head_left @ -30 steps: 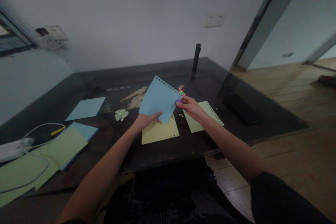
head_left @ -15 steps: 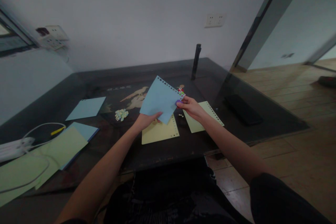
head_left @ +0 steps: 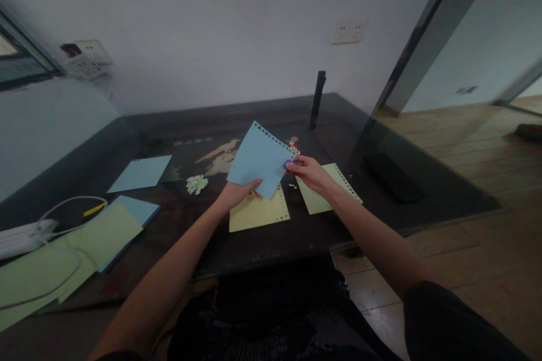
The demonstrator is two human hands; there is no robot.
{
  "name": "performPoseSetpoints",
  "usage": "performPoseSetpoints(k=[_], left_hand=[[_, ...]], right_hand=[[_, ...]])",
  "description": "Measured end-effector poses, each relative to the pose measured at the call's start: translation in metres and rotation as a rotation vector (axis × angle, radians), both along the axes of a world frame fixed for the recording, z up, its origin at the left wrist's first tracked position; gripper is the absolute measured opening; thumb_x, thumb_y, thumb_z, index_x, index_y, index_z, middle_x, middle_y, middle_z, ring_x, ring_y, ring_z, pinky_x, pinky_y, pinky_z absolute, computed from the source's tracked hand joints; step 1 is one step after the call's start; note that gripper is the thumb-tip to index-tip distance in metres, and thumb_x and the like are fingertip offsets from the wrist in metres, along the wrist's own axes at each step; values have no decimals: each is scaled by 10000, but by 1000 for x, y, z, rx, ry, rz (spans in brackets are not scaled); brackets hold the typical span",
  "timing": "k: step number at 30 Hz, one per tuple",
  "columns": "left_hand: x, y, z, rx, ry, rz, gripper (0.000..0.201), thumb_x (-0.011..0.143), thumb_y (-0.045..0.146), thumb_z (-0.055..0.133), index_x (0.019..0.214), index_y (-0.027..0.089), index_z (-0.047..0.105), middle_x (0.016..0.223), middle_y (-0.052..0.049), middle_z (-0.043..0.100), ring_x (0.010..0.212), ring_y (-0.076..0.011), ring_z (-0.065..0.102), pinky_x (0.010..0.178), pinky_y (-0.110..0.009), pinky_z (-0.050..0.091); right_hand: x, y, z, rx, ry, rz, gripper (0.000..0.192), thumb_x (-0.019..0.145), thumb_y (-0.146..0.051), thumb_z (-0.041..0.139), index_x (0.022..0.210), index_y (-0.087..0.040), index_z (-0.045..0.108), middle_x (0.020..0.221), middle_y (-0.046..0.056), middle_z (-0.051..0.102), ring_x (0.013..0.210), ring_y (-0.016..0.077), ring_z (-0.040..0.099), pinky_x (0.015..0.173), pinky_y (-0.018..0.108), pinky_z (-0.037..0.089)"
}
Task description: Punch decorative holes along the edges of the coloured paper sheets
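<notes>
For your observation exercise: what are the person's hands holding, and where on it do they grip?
A blue punched sheet: the left hand pinches its lower edge, the right hand its punched right corner, with something small and purple.

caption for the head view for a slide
Both hands hold a blue punched paper sheet above a dark table: left hand at its lower edge, right hand at its punched corner.

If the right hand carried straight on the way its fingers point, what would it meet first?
The right hand points left, at the punched edge of the blue sheet it already pinches. Beyond that, probably the left hand under the sheet, though depth is unclear.
</notes>
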State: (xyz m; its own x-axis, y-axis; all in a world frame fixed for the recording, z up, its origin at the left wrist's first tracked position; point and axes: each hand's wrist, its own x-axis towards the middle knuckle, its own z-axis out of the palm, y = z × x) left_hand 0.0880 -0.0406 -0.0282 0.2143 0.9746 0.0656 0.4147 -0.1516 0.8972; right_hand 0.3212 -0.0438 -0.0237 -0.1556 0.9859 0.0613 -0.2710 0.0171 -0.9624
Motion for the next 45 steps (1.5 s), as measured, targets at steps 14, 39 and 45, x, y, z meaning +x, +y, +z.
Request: performPoseSetpoints(k=[14,39,45], left_hand=[[-2,-3,12,5,-28,-27,257,749,363,621,597,162,569,547,-40,603,566,-149,546,626,-285,457],[-2,-3,16,-1,-8,-14,235,757,337,614,602,168,562,536,-44,596,603,-170,569,647,-295,455],[1,-3,18,2,-17,-6,184,750,297,620,632,166,568,508,-29,578,613,-174,574,636,-287,455]], right_hand=[[13,-2,7,-82,-120,214,192,745,-309,706,842,-149,662,816,57,679,751,130,624,772,288,508],[13,-1,9,258,-949,-40,368,938,-431,375,715,-183,530,604,30,612,573,153,562,580,261,367],[13,1,1,421,-1123,-9,335,920,-464,403,757,-218,561,712,42,612,697,201,568,646,283,331]])
